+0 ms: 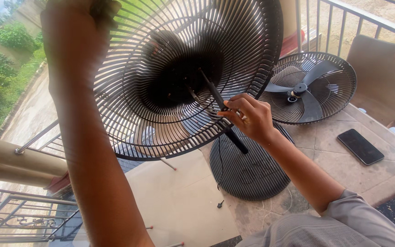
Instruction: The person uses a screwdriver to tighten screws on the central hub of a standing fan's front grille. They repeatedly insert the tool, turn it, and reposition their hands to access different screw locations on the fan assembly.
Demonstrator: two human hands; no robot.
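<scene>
My left hand (76, 39) is raised at the upper left and grips the rim of a black wire fan guard (161, 128), holding it up in front of me. The fan's dark motor housing (179, 75) shows at the guard's centre. My right hand (248, 116) is shut on a black screwdriver (234, 137), whose thin tip points up into the motor housing through the guard.
A round black fan base (252, 174) stands on the tiled floor below. A second guard with dark fan blades (309, 87) lies at the right. A black phone (360, 146) lies flat on the tiles. A small black screw (220, 204) sits near the base. Metal railings edge the balcony.
</scene>
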